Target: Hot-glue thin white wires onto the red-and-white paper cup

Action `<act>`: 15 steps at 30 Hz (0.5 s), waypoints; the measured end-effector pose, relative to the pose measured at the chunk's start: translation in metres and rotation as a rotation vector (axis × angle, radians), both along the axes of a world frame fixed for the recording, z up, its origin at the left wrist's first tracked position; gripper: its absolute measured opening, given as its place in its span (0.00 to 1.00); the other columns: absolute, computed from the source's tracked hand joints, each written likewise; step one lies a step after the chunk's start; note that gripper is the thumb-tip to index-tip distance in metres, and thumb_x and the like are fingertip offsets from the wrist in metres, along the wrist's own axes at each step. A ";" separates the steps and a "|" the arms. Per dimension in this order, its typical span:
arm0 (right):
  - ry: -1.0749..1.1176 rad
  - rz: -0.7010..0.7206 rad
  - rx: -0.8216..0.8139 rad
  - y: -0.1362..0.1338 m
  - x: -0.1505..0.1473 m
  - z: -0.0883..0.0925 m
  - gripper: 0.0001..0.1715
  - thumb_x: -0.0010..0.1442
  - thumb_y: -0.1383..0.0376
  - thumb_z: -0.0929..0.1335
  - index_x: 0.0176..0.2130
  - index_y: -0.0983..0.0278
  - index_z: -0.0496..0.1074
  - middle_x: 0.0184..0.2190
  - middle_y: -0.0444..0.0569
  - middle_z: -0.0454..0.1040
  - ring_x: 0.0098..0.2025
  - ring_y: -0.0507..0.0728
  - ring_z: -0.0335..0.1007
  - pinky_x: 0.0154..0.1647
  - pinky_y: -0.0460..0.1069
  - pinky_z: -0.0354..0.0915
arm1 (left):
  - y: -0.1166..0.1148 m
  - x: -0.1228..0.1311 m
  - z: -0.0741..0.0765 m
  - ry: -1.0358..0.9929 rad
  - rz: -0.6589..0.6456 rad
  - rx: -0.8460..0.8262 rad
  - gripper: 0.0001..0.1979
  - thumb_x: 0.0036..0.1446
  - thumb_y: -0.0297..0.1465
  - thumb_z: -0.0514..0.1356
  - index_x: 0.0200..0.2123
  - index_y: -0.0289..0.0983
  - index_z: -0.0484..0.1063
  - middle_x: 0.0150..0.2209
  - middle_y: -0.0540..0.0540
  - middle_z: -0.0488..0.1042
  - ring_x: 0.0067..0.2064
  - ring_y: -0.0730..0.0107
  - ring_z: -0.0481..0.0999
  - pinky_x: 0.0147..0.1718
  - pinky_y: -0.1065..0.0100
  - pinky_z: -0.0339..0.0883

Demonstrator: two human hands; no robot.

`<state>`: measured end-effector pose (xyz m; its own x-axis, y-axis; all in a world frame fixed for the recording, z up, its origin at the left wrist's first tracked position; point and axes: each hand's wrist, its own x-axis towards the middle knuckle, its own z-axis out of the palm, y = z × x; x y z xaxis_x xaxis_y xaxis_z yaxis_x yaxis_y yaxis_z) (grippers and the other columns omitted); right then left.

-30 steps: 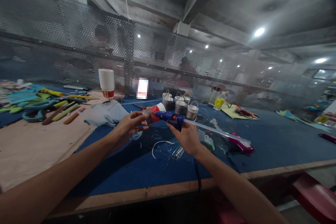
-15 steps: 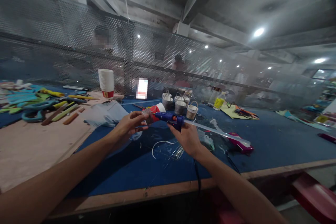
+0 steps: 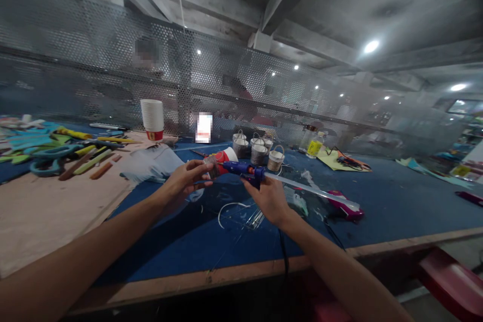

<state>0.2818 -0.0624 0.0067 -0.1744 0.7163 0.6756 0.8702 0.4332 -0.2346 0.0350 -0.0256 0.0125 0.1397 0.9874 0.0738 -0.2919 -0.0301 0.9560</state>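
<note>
Over the last second, cup (image 3: 230,154) and glue gun (image 3: 237,167) barely shift (only a figure (image 3: 244,99) behind the mesh (image 3: 113,35) moves), so work seems to dwell on one spot. The left hand (image 3: 187,177), fingers curled, pinches the tilted cup's base end above the table (image 3: 158,251); the right hand (image 3: 272,198) wraps the gun, aimed at it.

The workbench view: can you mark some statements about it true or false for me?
1. The right hand grips a blue glue gun. True.
2. The left hand holds scissors. False: it holds a red-and-white cup.
3. A stack of cups stands left of the little buckets. True.
4. The yellow-labelled bottle lies flat. False: it stands upright.
5. A long clear stick pokes out of the glue gun. True.
</note>
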 end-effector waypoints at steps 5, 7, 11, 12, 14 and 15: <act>0.064 0.044 0.011 -0.001 -0.001 -0.001 0.16 0.70 0.53 0.68 0.46 0.62 0.79 0.34 0.51 0.84 0.36 0.64 0.82 0.35 0.51 0.69 | 0.000 0.000 0.001 -0.016 0.002 -0.014 0.19 0.47 0.37 0.78 0.37 0.38 0.75 0.40 0.44 0.82 0.39 0.65 0.81 0.43 0.64 0.80; 0.117 0.061 0.017 -0.001 -0.002 -0.002 0.16 0.69 0.53 0.69 0.45 0.62 0.79 0.35 0.51 0.84 0.36 0.63 0.82 0.37 0.51 0.70 | -0.001 0.000 0.002 -0.018 0.002 -0.020 0.19 0.48 0.37 0.78 0.37 0.37 0.75 0.40 0.45 0.81 0.39 0.66 0.81 0.42 0.64 0.80; 0.163 0.089 0.047 0.001 -0.002 -0.005 0.14 0.68 0.54 0.71 0.43 0.62 0.80 0.37 0.51 0.85 0.39 0.62 0.82 0.41 0.51 0.72 | 0.000 0.000 0.002 -0.007 -0.001 -0.017 0.18 0.49 0.37 0.77 0.37 0.37 0.76 0.41 0.44 0.82 0.40 0.65 0.81 0.42 0.65 0.80; 0.157 0.089 0.053 0.002 -0.001 -0.006 0.14 0.67 0.54 0.71 0.43 0.62 0.80 0.37 0.51 0.85 0.39 0.62 0.83 0.42 0.51 0.72 | 0.000 0.000 0.001 -0.009 -0.001 -0.015 0.18 0.49 0.37 0.77 0.37 0.37 0.76 0.41 0.44 0.82 0.40 0.65 0.82 0.41 0.65 0.80; 0.134 0.071 0.049 0.004 -0.001 -0.007 0.14 0.67 0.55 0.71 0.44 0.62 0.81 0.36 0.52 0.85 0.38 0.62 0.83 0.40 0.51 0.73 | 0.001 0.000 0.000 -0.018 0.002 -0.019 0.18 0.48 0.36 0.78 0.37 0.38 0.76 0.40 0.44 0.82 0.40 0.65 0.82 0.41 0.65 0.80; 0.120 0.055 0.046 0.005 -0.001 -0.008 0.15 0.67 0.55 0.71 0.44 0.62 0.81 0.34 0.52 0.85 0.37 0.63 0.82 0.39 0.51 0.73 | 0.001 0.000 0.000 -0.018 0.006 -0.022 0.18 0.48 0.36 0.78 0.36 0.38 0.75 0.40 0.44 0.82 0.39 0.65 0.82 0.41 0.65 0.80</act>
<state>0.2809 -0.0575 -0.0012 -0.1285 0.6757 0.7259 0.8117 0.4922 -0.3145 0.0350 -0.0242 0.0124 0.1324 0.9897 0.0543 -0.3093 -0.0108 0.9509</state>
